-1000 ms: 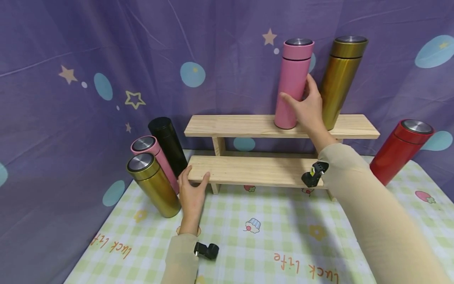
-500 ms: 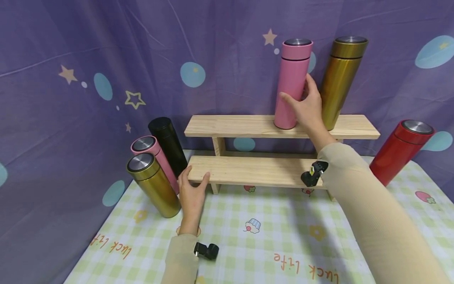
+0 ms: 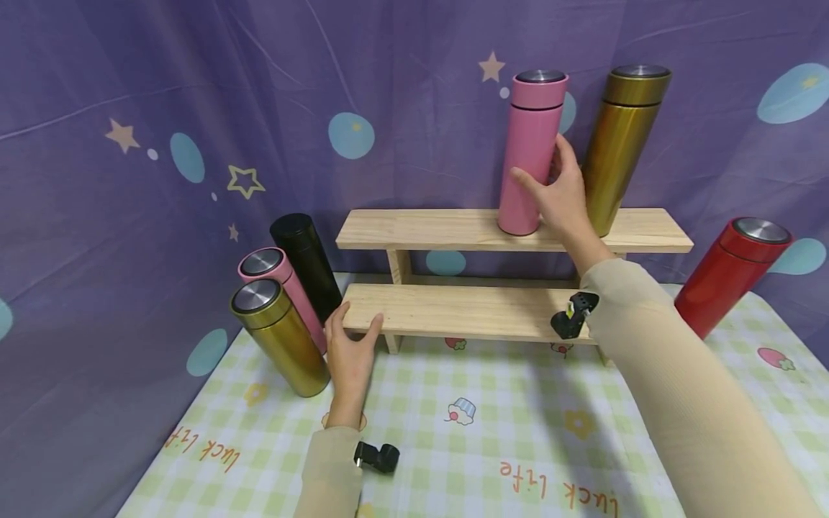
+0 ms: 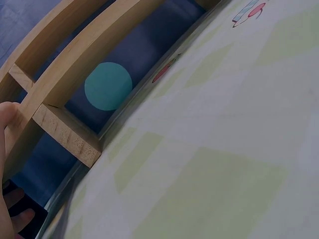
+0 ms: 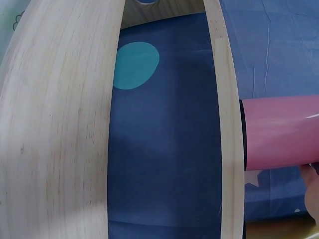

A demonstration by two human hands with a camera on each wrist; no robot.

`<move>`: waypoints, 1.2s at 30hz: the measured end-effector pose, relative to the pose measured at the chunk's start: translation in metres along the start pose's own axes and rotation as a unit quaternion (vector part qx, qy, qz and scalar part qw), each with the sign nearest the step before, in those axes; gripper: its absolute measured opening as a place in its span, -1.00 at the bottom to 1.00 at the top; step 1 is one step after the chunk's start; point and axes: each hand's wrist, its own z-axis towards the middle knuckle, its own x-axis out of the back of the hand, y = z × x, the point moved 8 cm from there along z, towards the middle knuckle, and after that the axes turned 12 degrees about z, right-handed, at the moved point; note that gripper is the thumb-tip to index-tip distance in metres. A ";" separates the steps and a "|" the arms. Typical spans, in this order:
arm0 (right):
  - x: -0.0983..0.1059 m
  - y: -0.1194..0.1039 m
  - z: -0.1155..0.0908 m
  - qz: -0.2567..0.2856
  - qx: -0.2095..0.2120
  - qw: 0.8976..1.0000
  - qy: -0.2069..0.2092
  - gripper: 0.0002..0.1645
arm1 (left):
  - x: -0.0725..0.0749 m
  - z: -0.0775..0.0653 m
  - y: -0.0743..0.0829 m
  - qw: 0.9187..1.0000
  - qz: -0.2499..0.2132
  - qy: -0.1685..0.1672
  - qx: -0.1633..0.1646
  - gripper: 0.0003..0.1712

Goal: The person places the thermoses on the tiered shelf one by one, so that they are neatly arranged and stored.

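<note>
On the upper tier of a two-tier wooden shelf (image 3: 414,229) stands a pink thermos bottle (image 3: 532,137). My right hand (image 3: 562,196) grips its lower half, thumb in front and fingers round the right side. Just right of that hand is a gold thermos bottle (image 3: 623,151), also on the upper tier. In the right wrist view, the base of the pink bottle (image 5: 279,134) sits at the board. My left hand (image 3: 352,352) holds the left front corner of the lower tier, its thumb (image 4: 7,115) against the front edge and its fingers past the end.
Left of the shelf stand a black bottle (image 3: 307,266), a second pink bottle (image 3: 304,306) and a second gold bottle (image 3: 285,342), close together. A red bottle (image 3: 728,280) stands at the right. A checked cloth (image 3: 453,460) covers the table, with a purple curtain (image 3: 421,65) behind.
The pink bottle has slid slightly left along the upper tier in my right hand, widening its gap from the gold one. My left hand stays at the lower corner.
</note>
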 end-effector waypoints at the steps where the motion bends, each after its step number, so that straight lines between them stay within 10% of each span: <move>1: 0.000 0.000 0.000 0.001 -0.002 1.000 -0.001 -0.03 | 0.000 0.000 0.000 1.000 0.001 0.000 0.001 -0.13; 19: 0.006 -0.006 -0.020 0.000 -0.045 0.999 0.032 0.03 | 0.001 -0.001 0.002 1.000 0.006 -0.005 0.005 -0.11; 36: 0.031 -0.021 -0.066 0.143 0.005 0.989 0.045 -0.19 | -0.001 0.001 0.000 1.000 0.005 0.001 0.003 -0.13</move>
